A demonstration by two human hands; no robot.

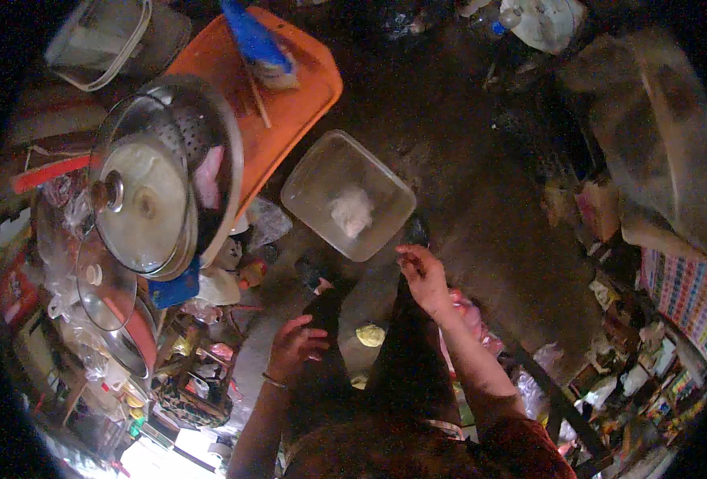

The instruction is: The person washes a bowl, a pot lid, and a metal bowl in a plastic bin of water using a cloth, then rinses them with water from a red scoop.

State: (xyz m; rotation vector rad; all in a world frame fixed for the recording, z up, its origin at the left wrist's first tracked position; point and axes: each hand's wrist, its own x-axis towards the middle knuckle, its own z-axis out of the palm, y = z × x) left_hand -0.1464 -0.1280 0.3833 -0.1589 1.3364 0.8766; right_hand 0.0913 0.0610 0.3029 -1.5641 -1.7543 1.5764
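A translucent square plastic tub stands on the floor in front of me, with a whitish crumpled lump in it. My right hand hangs just off the tub's near right corner, fingers loosely bent, with nothing visible in them. Lower down on the left, my left hand is held with its fingers apart and empty, a bangle on its wrist. Between my dark-clothed legs a small pale yellow round thing shows; what it is made of is unclear.
An orange plastic table at upper left bears a blue packet and a thin stick. Closer by are a glass lid over a large pan and a second lid. Clutter lies at right beside a dark bar.
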